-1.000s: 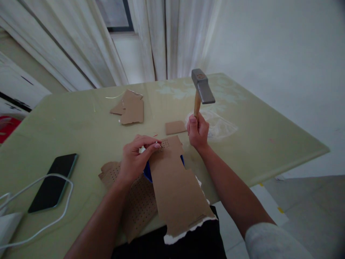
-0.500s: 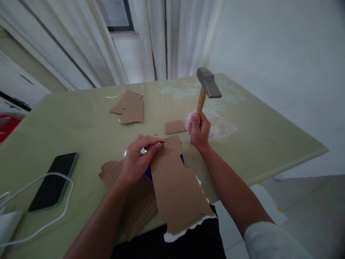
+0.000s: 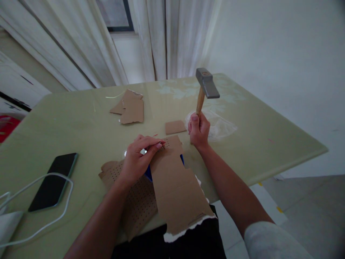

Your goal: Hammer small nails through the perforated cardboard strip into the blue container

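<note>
My right hand (image 3: 198,130) is wrapped round the wooden handle of a hammer (image 3: 207,83), whose grey metal head is raised above the table. At the far end of a brown cardboard strip (image 3: 176,180), the fingertips of my left hand (image 3: 141,153) pinch a thin dark nail (image 3: 164,145), mostly covered by the fingers. Rows of small holes show in the cardboard beside those fingertips. Under the strip, bits of something blue (image 3: 148,173) stick out. A second cardboard piece (image 3: 140,201), dotted with many holes, lies partly beneath my left forearm.
Torn cardboard scraps (image 3: 132,109) lie farther back, and a small cardboard rectangle (image 3: 175,127) sits by my right hand. Behind that hand is a clear plastic bag (image 3: 222,126). A phone (image 3: 54,181) with a white cable (image 3: 70,190) across it lies at left on the table (image 3: 256,144).
The hammer head has shifted very slightly to the left. My left hand and the cardboard stay in place.
</note>
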The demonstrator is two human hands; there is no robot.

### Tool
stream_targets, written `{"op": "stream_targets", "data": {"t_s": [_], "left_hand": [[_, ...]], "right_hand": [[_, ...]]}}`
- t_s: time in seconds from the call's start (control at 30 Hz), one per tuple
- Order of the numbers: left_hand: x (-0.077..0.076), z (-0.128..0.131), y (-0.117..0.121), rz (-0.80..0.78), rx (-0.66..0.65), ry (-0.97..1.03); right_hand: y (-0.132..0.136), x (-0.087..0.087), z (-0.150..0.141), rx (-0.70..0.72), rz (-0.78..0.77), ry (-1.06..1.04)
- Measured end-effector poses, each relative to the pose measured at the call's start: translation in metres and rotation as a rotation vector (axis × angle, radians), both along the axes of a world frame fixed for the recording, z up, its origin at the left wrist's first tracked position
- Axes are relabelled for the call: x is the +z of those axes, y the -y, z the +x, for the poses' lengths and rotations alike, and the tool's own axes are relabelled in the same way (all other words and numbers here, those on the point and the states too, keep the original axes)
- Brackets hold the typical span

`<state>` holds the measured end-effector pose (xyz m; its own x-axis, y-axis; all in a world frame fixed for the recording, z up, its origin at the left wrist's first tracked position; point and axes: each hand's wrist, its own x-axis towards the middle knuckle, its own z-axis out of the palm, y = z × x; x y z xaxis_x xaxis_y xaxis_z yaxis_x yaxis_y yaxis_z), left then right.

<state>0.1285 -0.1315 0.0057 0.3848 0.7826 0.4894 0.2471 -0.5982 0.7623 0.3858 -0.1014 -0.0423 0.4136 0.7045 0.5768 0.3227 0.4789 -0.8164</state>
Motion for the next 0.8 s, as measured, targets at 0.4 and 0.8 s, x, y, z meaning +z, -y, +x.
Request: {"op": "stream_targets", "data": {"t_s": [0.4, 0.8], "left_hand": [[0.0016, 0.0007, 0.0007, -0.014, 0.003, 0.011], [0.0029, 0.0012, 0.0017, -0.031, 0.016, 0.013]], "right_hand": [[0.0006, 0.001, -0.0015, 0.009, -0.019, -0.014], [0.0021, 0.0043, -0.0018, 0.004, -0.026, -0.005]]}}
